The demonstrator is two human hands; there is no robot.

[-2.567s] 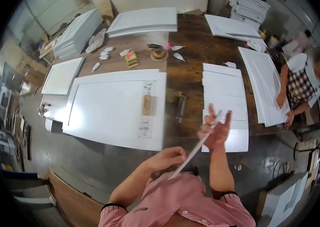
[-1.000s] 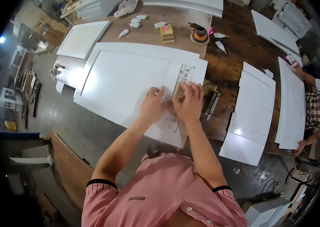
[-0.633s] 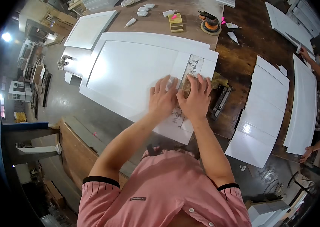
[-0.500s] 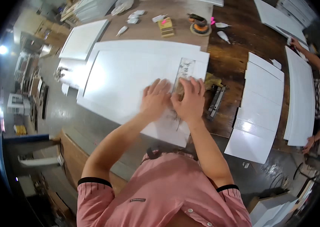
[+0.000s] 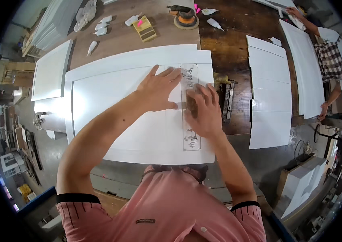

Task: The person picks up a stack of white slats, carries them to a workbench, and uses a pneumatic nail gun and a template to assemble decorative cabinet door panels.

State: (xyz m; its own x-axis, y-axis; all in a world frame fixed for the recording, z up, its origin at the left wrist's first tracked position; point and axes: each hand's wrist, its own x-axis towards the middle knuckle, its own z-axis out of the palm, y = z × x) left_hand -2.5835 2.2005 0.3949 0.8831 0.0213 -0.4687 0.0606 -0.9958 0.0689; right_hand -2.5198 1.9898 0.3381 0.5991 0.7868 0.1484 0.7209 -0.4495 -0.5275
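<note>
A large white cabinet door panel [image 5: 110, 101] lies flat on the wooden workbench [image 5: 227, 48]. Along its right side lies a long clear strip template [image 5: 190, 139] with dark marks. My left hand [image 5: 157, 88] rests flat with fingers spread on the panel, touching the strip's upper left edge. Just to the right, my right hand [image 5: 204, 111] presses down flat on the middle of the strip. Neither hand grips anything.
Several smaller white panels [image 5: 268, 101] lie to the right; another white panel [image 5: 50, 68] lies at the left. A metal clamp-like tool [image 5: 227, 101] sits beside the big panel. A sander [image 5: 185, 16], a yellow block [image 5: 144, 28] and small bottles stand at the back. Another person [image 5: 328, 60] works at far right.
Earlier my right hand held a thin strip up in the air. Both hands have since come down onto the panel and now press flat on the strip.
</note>
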